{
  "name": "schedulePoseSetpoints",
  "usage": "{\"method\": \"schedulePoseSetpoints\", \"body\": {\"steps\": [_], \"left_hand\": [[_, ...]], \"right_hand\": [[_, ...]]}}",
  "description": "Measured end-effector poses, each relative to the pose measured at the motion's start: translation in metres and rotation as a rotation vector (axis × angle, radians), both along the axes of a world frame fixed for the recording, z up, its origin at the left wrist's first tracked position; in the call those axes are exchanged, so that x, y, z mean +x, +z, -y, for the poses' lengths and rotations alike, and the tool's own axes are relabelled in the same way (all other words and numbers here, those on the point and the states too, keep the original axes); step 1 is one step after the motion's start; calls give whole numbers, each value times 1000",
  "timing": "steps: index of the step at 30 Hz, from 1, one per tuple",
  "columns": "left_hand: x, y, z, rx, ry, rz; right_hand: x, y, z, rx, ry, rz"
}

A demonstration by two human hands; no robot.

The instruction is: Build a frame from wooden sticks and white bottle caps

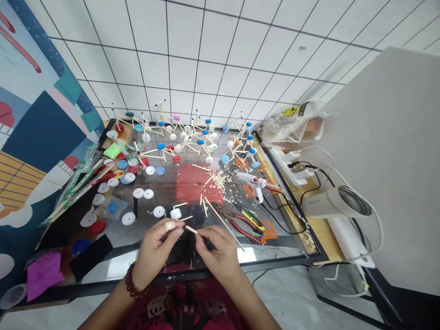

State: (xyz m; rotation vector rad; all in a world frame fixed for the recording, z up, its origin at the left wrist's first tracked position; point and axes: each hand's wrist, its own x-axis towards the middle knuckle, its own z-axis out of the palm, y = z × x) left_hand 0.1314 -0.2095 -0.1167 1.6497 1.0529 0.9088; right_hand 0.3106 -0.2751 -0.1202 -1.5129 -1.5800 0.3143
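Observation:
My right hand [218, 252] pinches a short, thin wooden stick [191, 229] that points toward the left hand. My left hand [156, 247], with a bandage on one finger, has thumb and forefinger closed at the stick's far tip; whatever they hold is too small to make out. Just beyond the fingers is a small white wheel-like piece [176, 213] with thin sticks beside it. More short sticks [205, 207] and one long stick [223, 223] lie ahead of my right hand.
Red-handled pliers [244, 231] and a white glue gun [255, 183] with a cord lie to the right. Wood chips [220, 178] cover part of a red patch. White caps [128, 218] are scattered left. Several stick-and-cap models [200, 142] stand along the back.

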Motion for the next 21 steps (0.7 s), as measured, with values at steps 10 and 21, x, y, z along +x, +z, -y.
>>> {"method": "schedulePoseSetpoints", "body": {"steps": [10, 21], "left_hand": [[-6, -12, -30, 464, -38, -525], [-1, -26, -32, 543, -84, -658]], "right_hand": [[14, -15, -41, -260, -161, 492], [38, -2, -60, -296, 168, 500]]}}
